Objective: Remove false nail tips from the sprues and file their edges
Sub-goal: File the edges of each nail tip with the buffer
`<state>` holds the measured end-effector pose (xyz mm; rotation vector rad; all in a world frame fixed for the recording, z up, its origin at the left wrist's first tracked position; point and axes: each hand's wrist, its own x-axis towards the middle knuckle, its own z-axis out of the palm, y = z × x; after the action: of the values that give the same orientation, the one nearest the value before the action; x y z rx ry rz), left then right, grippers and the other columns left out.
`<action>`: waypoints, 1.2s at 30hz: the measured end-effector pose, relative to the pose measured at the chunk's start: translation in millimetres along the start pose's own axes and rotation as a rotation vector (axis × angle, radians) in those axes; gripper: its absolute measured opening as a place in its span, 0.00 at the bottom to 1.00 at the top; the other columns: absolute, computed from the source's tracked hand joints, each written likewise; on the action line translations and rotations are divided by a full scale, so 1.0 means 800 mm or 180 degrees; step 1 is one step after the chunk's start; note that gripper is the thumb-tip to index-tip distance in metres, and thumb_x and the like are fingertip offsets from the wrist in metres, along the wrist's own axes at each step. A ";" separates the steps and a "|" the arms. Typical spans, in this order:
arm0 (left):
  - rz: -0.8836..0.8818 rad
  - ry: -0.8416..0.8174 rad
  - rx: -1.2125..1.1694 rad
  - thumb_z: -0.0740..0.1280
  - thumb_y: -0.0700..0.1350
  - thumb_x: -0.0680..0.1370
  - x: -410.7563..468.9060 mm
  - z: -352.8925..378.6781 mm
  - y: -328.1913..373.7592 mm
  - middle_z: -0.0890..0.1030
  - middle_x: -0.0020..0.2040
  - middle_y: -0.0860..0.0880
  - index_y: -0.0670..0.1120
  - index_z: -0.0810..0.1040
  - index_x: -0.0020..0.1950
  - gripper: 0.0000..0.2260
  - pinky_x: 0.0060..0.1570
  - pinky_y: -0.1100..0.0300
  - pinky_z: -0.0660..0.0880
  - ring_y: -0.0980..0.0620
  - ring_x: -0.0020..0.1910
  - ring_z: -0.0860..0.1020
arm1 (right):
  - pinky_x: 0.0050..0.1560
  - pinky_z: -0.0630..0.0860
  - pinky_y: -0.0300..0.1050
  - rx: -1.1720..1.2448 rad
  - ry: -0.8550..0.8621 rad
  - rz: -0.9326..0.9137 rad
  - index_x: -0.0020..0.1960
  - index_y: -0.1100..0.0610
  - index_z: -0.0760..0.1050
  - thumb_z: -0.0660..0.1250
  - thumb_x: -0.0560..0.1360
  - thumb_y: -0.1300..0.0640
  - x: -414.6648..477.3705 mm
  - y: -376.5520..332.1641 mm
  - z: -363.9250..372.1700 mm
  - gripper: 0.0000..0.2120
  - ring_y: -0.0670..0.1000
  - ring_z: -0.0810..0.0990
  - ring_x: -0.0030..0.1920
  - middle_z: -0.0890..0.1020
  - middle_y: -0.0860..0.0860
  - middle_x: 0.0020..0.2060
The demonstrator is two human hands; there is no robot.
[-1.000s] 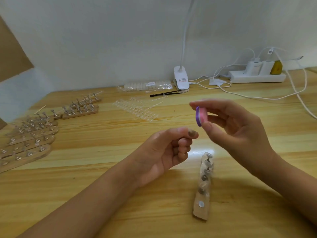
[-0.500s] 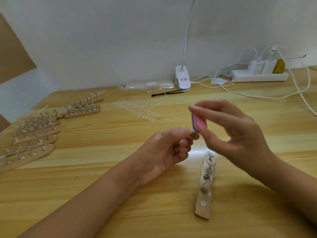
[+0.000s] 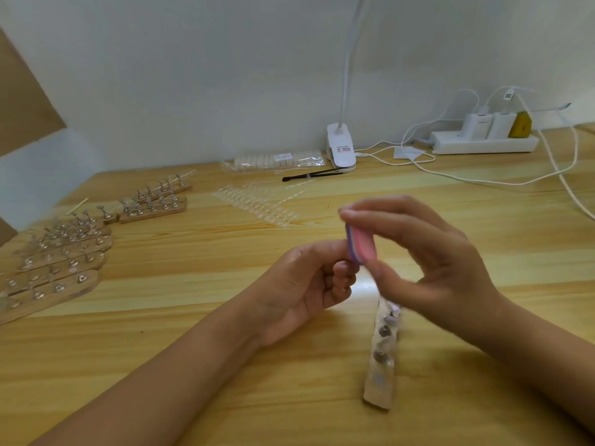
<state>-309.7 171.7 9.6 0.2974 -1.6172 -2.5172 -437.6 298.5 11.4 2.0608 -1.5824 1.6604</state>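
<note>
Near the middle of the worktop (image 3: 225, 375), the right hand (image 3: 428, 265) pinches a small nail file (image 3: 360, 247), a pink and purple block, with the forefinger on its top end and the thumb under its bottom end. The file stands nearly upright and is blurred. The left hand (image 3: 309, 284) sits at 9 o'clock of the file with its fingers curled into the palm and its thumb tip right against the file's purple face. The file hides that spot, so I cannot tell whether this hand pinches a nail tip or is simply closed.

At 6 o'clock of the right hand, a narrow wooden strip (image 3: 381, 352) lies on the worktop, running away from the person, with small metal stands along it. Its far end passes under the right hand.

Clear nail tips on their sprues (image 3: 254, 206) lie flat at 11 o'clock of the hands, well apart from them. Beyond them, at 12 o'clock by the wall, is a clear bag of tips (image 3: 277, 159), with a thin black tool (image 3: 309, 175) just beside it and the white clip base of a lamp (image 3: 341, 151) touching that tool's far end.

At 9 to 10 o'clock, near the worktop's left edge, a cluster of wooden holders (image 3: 58, 262) with metal stands lies side by side. A thin wooden stick (image 3: 77, 206) lies beside them. At 1 o'clock, a white power strip (image 3: 483, 141) with plugs sits against the wall, its white cables (image 3: 450, 177) trailing over the worktop.
</note>
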 end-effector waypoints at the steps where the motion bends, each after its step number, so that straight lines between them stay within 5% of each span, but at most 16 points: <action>1: -0.0025 -0.0002 0.0035 0.72 0.51 0.67 0.000 0.001 0.000 0.70 0.30 0.55 0.49 0.83 0.37 0.06 0.33 0.68 0.72 0.59 0.29 0.69 | 0.63 0.76 0.50 0.0081 0.0067 0.0174 0.64 0.63 0.74 0.69 0.75 0.66 0.000 0.001 -0.002 0.17 0.54 0.78 0.63 0.78 0.57 0.59; 15: 0.0111 -0.0113 0.0035 0.70 0.51 0.71 -0.001 -0.005 -0.002 0.72 0.32 0.54 0.49 0.84 0.41 0.07 0.38 0.68 0.74 0.60 0.31 0.72 | 0.62 0.76 0.50 0.0294 -0.0001 0.0187 0.62 0.62 0.75 0.69 0.75 0.63 0.000 -0.007 0.007 0.17 0.56 0.78 0.62 0.78 0.57 0.59; 19: 0.0087 -0.0070 0.0072 0.71 0.51 0.70 0.001 -0.009 0.002 0.71 0.32 0.56 0.49 0.84 0.40 0.06 0.35 0.68 0.72 0.59 0.31 0.69 | 0.60 0.75 0.37 0.0749 0.0431 0.0761 0.63 0.61 0.75 0.69 0.75 0.60 0.002 -0.005 -0.001 0.17 0.49 0.80 0.59 0.79 0.57 0.59; 23: 0.0180 -0.0165 0.0087 0.70 0.51 0.72 0.000 -0.010 -0.001 0.72 0.31 0.56 0.50 0.84 0.41 0.07 0.37 0.68 0.73 0.59 0.31 0.70 | 0.62 0.75 0.41 0.0664 0.0105 0.0504 0.63 0.61 0.75 0.65 0.75 0.61 -0.002 -0.014 0.010 0.17 0.53 0.79 0.62 0.78 0.56 0.60; 27: 0.0171 -0.0124 0.0208 0.70 0.52 0.70 0.000 -0.012 0.000 0.72 0.33 0.55 0.49 0.85 0.42 0.09 0.38 0.68 0.73 0.59 0.32 0.70 | 0.58 0.75 0.34 0.0886 0.0498 0.0975 0.63 0.60 0.76 0.68 0.75 0.59 0.003 -0.007 0.001 0.17 0.47 0.81 0.58 0.81 0.57 0.58; 31: 0.0194 -0.0131 0.0216 0.70 0.51 0.71 0.003 -0.014 -0.003 0.72 0.31 0.56 0.49 0.84 0.41 0.07 0.37 0.68 0.72 0.59 0.31 0.70 | 0.62 0.76 0.44 0.0542 0.0075 0.0473 0.63 0.61 0.76 0.67 0.76 0.62 -0.002 -0.013 0.008 0.16 0.54 0.78 0.63 0.79 0.56 0.60; 36: 0.0163 -0.0098 0.0301 0.72 0.51 0.69 0.003 -0.014 -0.003 0.73 0.31 0.55 0.48 0.85 0.41 0.08 0.38 0.69 0.73 0.59 0.31 0.71 | 0.62 0.77 0.44 0.0675 0.0376 0.0868 0.63 0.59 0.77 0.69 0.77 0.59 0.003 -0.006 -0.003 0.15 0.48 0.80 0.60 0.80 0.53 0.59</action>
<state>-309.0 162.3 2.8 0.2253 -1.7357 -2.4241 -436.4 300.5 16.8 1.8574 -1.7829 2.0823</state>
